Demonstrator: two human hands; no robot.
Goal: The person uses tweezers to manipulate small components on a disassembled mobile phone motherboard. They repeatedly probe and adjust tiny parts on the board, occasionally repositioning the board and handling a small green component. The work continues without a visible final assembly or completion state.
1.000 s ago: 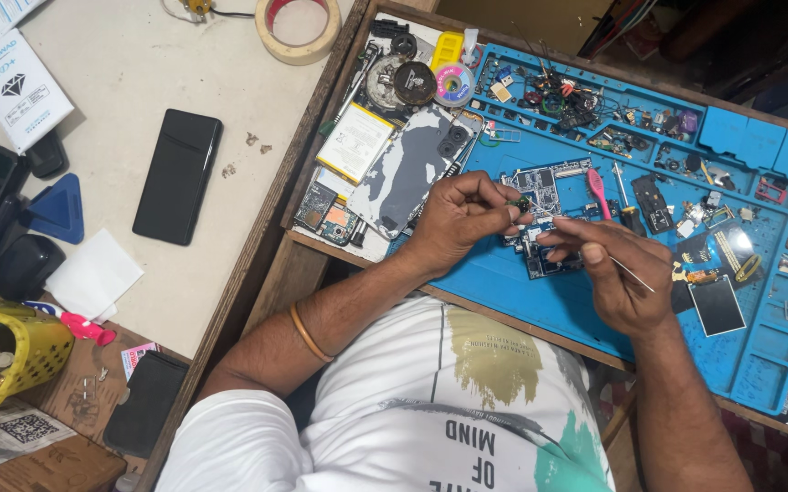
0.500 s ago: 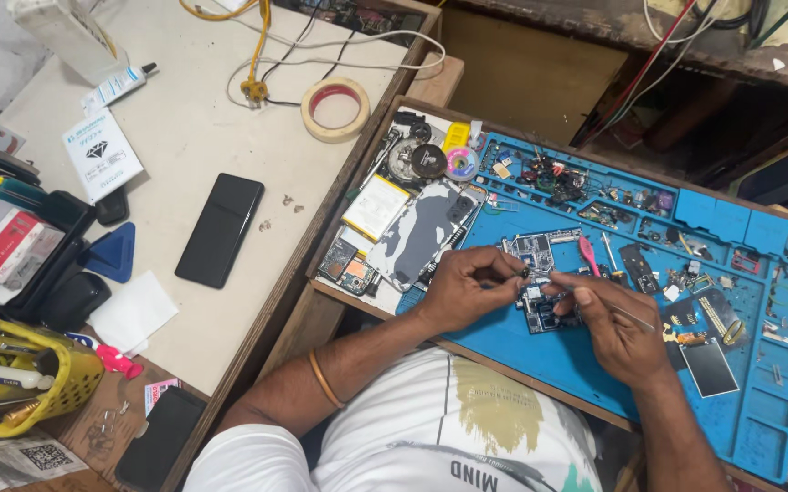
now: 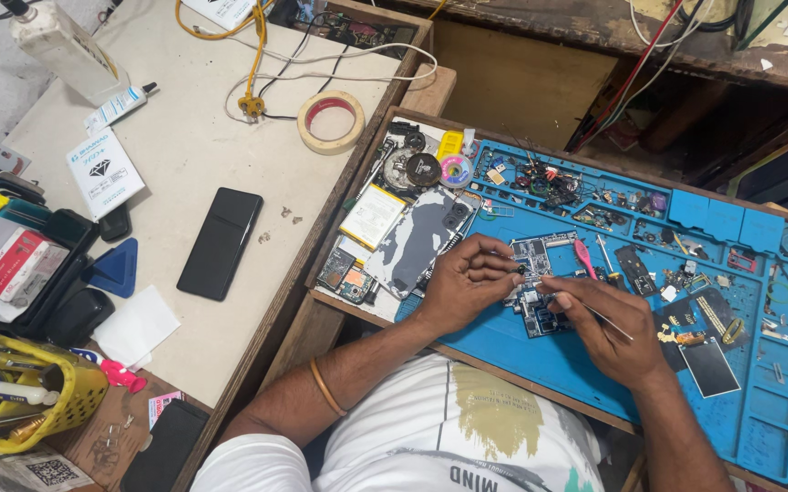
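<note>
Cluttered and well used, the pale tabletop fills the left of the head view, and a blue repair mat with moulded compartments lies on a wooden tray to its right, directly in front of the person. On the mat, about at its middle, lies a small phone circuit board, and both hands meet over it. The left hand is curled, its fingertips pinched narrowly against the board's left edge and resting on it. The right hand is closed around a thin metal tool, probably tweezers, whose tip I cannot make out clearly where it meets the board. A pink-handled tool lies just beside the board on its right, and a phone back cover with a grey patterned inside lies just to the left of the left hand, next to a flat yellowish battery. Small screws, chips and parts are scattered through the mat's upper compartments. On the tabletop a black phone lies face down, well apart from the hands, with a roll of tape beyond it and a yellow cable near the far edge. A yellow basket of small items sits at the lower left.
</note>
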